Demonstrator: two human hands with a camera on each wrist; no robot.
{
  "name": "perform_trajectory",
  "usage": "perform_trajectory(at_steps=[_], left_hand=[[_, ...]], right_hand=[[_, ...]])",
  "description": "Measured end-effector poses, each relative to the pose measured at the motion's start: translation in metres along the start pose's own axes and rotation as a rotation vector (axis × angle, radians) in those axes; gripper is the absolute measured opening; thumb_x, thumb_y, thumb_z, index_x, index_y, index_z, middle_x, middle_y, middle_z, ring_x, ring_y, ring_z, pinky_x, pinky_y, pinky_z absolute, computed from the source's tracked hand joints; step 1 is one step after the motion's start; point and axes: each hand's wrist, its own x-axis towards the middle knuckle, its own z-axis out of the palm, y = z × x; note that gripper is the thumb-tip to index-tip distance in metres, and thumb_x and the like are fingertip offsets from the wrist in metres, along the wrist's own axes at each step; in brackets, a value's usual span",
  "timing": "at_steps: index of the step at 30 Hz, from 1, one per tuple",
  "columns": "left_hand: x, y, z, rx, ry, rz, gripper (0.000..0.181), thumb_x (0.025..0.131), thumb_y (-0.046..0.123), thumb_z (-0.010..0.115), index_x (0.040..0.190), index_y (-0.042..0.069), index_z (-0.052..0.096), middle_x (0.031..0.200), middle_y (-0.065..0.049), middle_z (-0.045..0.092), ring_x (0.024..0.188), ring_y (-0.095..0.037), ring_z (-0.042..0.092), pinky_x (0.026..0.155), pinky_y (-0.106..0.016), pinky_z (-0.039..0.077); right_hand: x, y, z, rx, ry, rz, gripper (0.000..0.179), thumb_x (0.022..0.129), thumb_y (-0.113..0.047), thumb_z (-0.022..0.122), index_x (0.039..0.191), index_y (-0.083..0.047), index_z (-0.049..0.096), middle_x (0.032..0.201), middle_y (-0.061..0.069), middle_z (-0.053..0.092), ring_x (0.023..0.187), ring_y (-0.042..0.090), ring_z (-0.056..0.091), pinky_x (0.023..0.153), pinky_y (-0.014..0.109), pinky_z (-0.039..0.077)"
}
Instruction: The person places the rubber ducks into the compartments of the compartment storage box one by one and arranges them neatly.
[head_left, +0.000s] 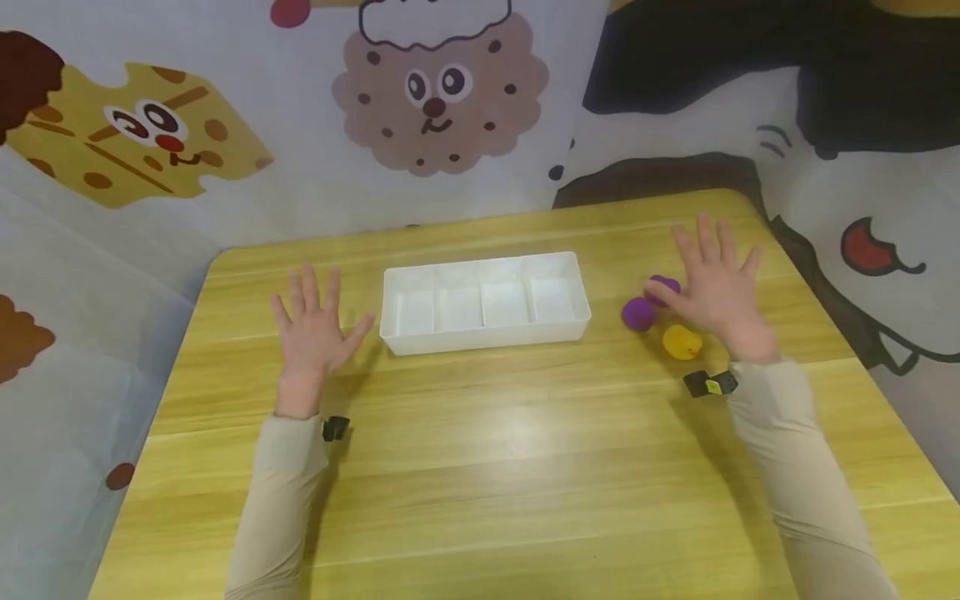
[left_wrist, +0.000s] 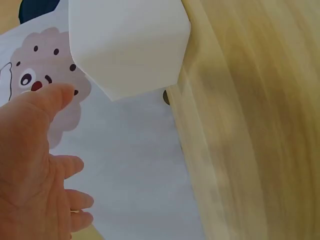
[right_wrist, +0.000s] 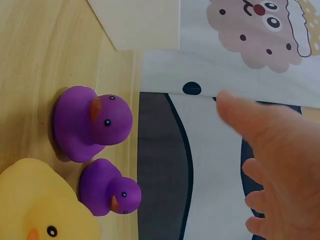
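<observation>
We held our left hand (head_left: 306,333) and right hand (head_left: 718,292) spread wide, with nothing in them. The yellow duck (head_left: 682,342) and two purple ducks (right_wrist: 72,125) sat on the table (head_left: 517,483), right of the white tray (head_left: 487,338). None was inside, so our work looked hardly begun.

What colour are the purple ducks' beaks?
Both beaks are brownish orange, showing best in the right wrist view.

Head view peers forward and down across the counter (head_left: 480,483); both wrist views, in close, face the printed backdrop (head_left: 442,133), sharing the white tray (head_left: 487,337).
</observation>
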Motion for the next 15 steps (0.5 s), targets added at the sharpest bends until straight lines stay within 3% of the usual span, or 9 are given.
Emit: perform_trajectory(at_steps=[5,10,15], left_hand=[[0.000,-0.001,0.006,-0.086,0.040,0.071,0.081,0.093,0.056,0.039,0.151,0.009,0.008,0.153,-0.023,-0.005,0.141,-0.031,-0.011,0.109,-0.059,-0.012],[-0.001,0.001,0.013,-0.181,0.073,0.139,0.077,0.095,0.051,0.039,0.150,0.004,0.013,0.153,-0.024,0.002,0.141,-0.035,-0.003,0.113,-0.055,-0.004],[-0.001,0.004,0.020,-0.293,0.114,0.173,0.069,0.098,0.041,0.041,0.147,-0.001,0.018,0.152,-0.027,0.010,0.140,-0.041,0.007,0.113,-0.056,0.009]], right_hand=[[-0.001,0.008,0.002,0.122,0.075,-0.026,0.083,0.092,-0.047,0.051,0.151,-0.008,0.009,0.154,0.019,-0.008,0.140,0.039,-0.010,0.105,0.067,-0.010],[-0.008,0.019,0.004,0.307,0.183,-0.071,0.076,0.088,-0.026,0.062,0.146,0.002,0.021,0.151,0.029,0.010,0.139,0.043,0.006,0.112,0.058,0.002],[-0.016,0.030,0.006,0.399,0.175,-0.027,0.072,0.088,-0.019,0.065,0.143,0.006,0.025,0.147,0.032,0.021,0.136,0.047,0.015,0.113,0.057,0.008]])
